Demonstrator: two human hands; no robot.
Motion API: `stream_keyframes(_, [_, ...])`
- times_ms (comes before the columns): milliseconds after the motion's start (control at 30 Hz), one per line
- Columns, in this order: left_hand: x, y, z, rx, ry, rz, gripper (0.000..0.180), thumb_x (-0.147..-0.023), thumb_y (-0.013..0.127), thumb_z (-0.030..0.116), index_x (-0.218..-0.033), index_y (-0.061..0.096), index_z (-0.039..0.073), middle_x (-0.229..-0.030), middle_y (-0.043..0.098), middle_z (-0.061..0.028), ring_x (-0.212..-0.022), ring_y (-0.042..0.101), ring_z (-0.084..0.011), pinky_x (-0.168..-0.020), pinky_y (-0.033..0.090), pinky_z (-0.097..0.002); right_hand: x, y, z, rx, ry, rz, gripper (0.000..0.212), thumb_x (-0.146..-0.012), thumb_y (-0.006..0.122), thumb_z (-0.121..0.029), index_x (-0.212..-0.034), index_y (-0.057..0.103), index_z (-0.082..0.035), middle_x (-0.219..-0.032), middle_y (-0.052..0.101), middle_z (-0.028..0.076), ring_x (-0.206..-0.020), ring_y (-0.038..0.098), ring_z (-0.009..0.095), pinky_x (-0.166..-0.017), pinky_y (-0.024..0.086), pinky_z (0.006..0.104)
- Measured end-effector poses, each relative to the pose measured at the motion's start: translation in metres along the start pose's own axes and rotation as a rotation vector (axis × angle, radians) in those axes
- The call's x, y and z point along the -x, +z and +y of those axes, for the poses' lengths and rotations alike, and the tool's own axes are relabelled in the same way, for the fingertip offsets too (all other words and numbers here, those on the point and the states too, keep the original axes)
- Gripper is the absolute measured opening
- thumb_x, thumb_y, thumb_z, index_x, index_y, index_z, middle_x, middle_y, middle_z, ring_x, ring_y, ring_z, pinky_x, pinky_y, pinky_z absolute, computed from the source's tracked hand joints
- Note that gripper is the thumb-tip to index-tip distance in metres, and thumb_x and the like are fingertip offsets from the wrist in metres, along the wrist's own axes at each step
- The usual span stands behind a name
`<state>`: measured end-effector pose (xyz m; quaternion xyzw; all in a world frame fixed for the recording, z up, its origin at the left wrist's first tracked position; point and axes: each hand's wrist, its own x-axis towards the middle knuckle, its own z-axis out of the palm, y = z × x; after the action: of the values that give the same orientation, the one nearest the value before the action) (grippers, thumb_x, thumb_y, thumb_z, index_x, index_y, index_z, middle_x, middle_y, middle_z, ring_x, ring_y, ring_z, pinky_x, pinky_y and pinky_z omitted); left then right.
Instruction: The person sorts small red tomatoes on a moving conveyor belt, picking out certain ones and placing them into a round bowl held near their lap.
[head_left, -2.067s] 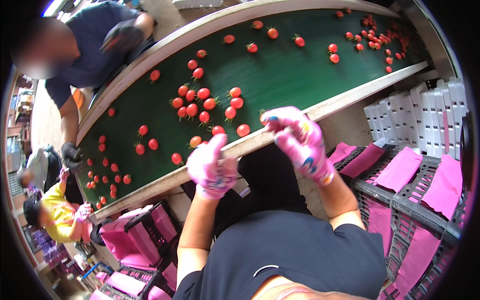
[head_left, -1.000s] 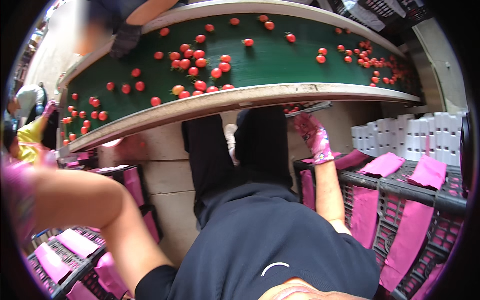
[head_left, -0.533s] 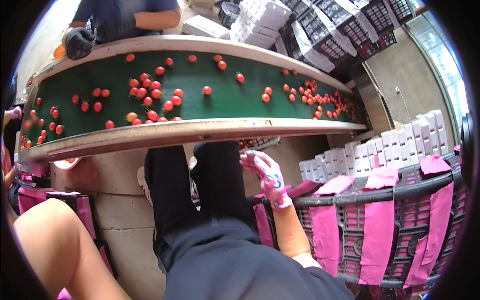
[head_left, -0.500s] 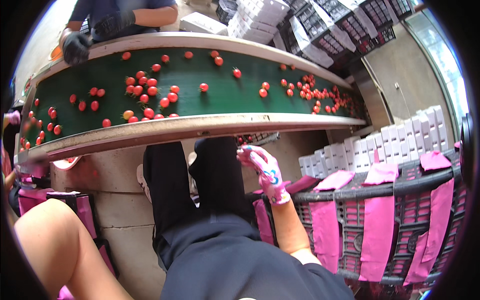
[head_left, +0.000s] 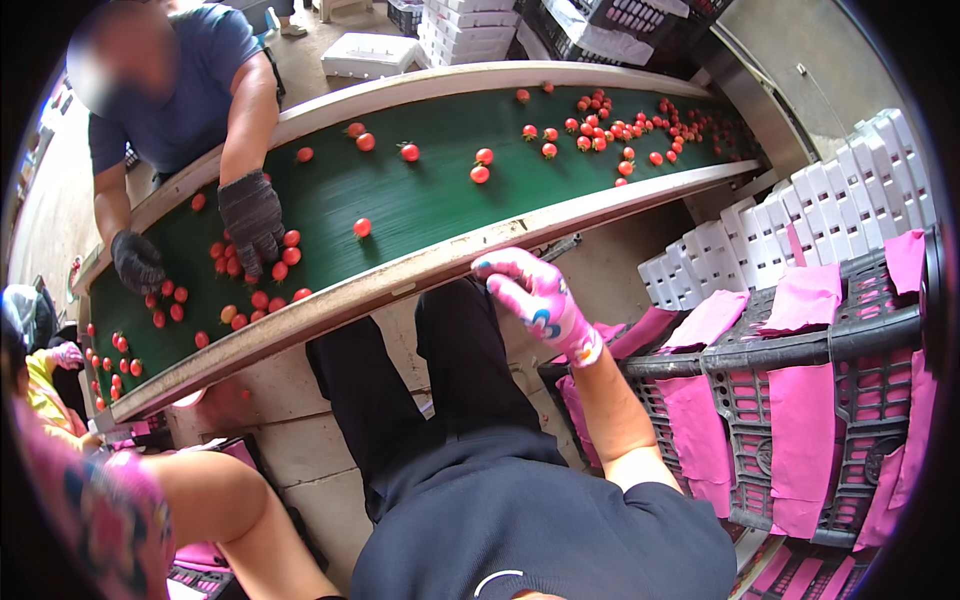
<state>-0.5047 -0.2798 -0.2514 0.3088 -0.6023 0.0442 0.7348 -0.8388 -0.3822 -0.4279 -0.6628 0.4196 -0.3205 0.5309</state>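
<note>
My right hand (head_left: 538, 303), in a pink flowered glove, is by the near edge of a green conveyor belt (head_left: 430, 205). Its fingers are curled together; whether anything is inside them is hidden. Close to the camera at the lower left, my left hand (head_left: 105, 510) is raised in a similar glove, blurred, its fingers cut off by the picture's rim. Small red tomatoes (head_left: 362, 228) lie scattered over the belt, crowded at its far right end. Across the belt, a co-worker's dark-gloved hand (head_left: 252, 220) reaches into a cluster of tomatoes, and their other hand (head_left: 137, 262) is beside more of them.
At my right stand black crates (head_left: 760, 400) draped with pink strips, with a row of white foam boxes (head_left: 800, 235) behind. More white boxes (head_left: 465, 35) are stacked beyond the belt. Another person in yellow (head_left: 45, 385) is at the far left.
My left hand has come up toward the camera from the belt's left end. The view has shifted, and the co-worker now leans in with both hands over the belt among the tomatoes.
</note>
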Motion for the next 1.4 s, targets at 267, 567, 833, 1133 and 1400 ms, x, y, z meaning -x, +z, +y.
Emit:
stream_keyframes(267, [0.071, 0.12, -0.139, 0.189, -0.889, -0.307, 0.024, -0.096, 0.059, 0.007, -0.118, 0.066, 0.0, -0.107, 0.068, -0.0061, -0.101, 0.062, -0.013, -0.091, 0.048, -0.025, -0.103, -0.092, 0.042, 0.292, -0.288, 0.243, 0.021, -0.089, 0.061, 0.003, -0.11, 0.065, 0.0, -0.1, 0.067, 0.008, -0.093, 0.066, 0.018, -0.081, 0.052, 0.0298])
stream_keyframes(567, [0.159, 0.21, -0.208, -0.03, -1.036, -0.759, 0.025, -0.091, 0.064, 0.002, -0.116, 0.066, 0.005, -0.1, 0.068, -0.0016, -0.087, 0.059, -0.0079, -0.082, 0.049, -0.0233, -0.215, -0.098, 0.086, 0.762, -0.423, -0.126, 0.032, -0.076, 0.069, 0.0, -0.108, 0.066, -0.008, -0.097, 0.066, 0.011, -0.096, 0.064, 0.031, -0.086, 0.052, 0.0382])
stream_keyframes(833, [0.167, 0.228, -0.214, -0.019, -1.14, -0.795, 0.032, -0.093, 0.061, 0.001, -0.125, 0.061, 0.006, -0.109, 0.068, -0.0055, -0.093, 0.062, -0.0109, -0.087, 0.05, -0.0257, -0.2, -0.127, 0.069, -0.548, 0.219, -0.32, 0.035, -0.096, 0.066, -0.017, -0.127, 0.059, -0.001, -0.109, 0.069, 0.009, -0.093, 0.067, 0.014, -0.083, 0.054, 0.0269])
stream_keyframes(1133, [0.167, 0.245, -0.208, 0.251, -1.296, -0.681, 0.046, -0.092, 0.068, 0.013, -0.136, 0.054, 0.008, -0.115, 0.063, -0.0039, -0.094, 0.06, -0.0094, -0.08, 0.049, -0.0243, -0.18, -0.111, 0.053, -0.379, 0.158, -0.271, 0.037, -0.098, 0.063, -0.022, -0.128, 0.057, -0.001, -0.106, 0.069, 0.005, -0.09, 0.065, 0.01, -0.076, 0.05, 0.0238])
stream_keyframes(1400, [0.162, 0.25, -0.209, 0.38, -1.404, -0.526, 0.051, -0.088, 0.06, -0.003, -0.137, 0.053, 0.007, -0.116, 0.063, -0.005, -0.096, 0.064, -0.0124, -0.074, 0.052, -0.0232, -0.157, -0.086, 0.036, 0.081, -0.225, -0.094, 0.039, -0.099, 0.058, -0.017, -0.133, 0.052, 0.0, -0.107, 0.071, 0.015, -0.098, 0.07, 0.018, -0.086, 0.054, 0.0304])
